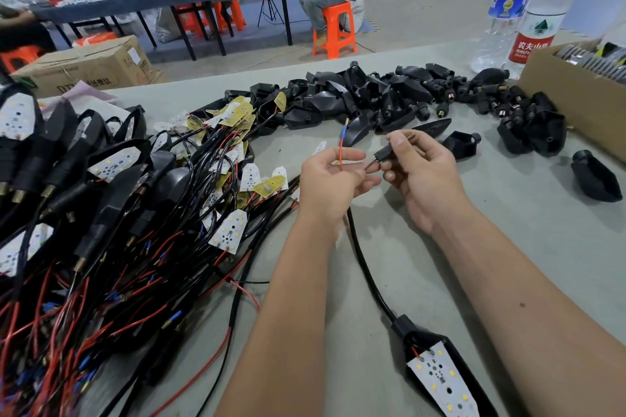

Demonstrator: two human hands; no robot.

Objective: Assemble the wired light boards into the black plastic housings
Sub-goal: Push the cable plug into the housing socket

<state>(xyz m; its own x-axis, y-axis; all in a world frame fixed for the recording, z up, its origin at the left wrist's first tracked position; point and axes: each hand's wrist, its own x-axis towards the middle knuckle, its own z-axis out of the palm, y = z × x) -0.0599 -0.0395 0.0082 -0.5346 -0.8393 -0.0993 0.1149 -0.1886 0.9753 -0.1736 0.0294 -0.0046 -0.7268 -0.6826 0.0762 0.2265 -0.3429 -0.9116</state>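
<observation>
A: Task item first. Where is it?

B: Small black stem piece [384, 155], held in the air between both hands over the table [508, 213]. Right hand [420, 176] pinches it, thumb and fingers curled round; a brass tip shows above the thumb. Long axis runs roughly level, open end toward the left hand.

A: And the left?

B: Left hand [330, 179] pinches the red wire [341, 154], which stands up from the fingers to a blue-sleeved terminal. A black lead end pokes from the left fingers just touching the stem piece's mouth. Whether it is inside yet, cannot tell.

A: What is that lead tied to?

B: Black cable [367, 267] drops from the left hand toward the viewer to 1 housing with a white light board [440, 379] seated in it, near the right forearm.

A: The relation that matters?

B: My reading: the 2 hands face each other along the stem's axis, right hand carrying it, so threading means closing that gap straight on.

A: Surroundings?

B: Beyond the stem piece, a heap of empty black housings [372, 98]. Left of it, a tangle of wired boards [135, 213]. Far right, 2 water bottles [528, 10] and a cardboard box [559, 85].
</observation>
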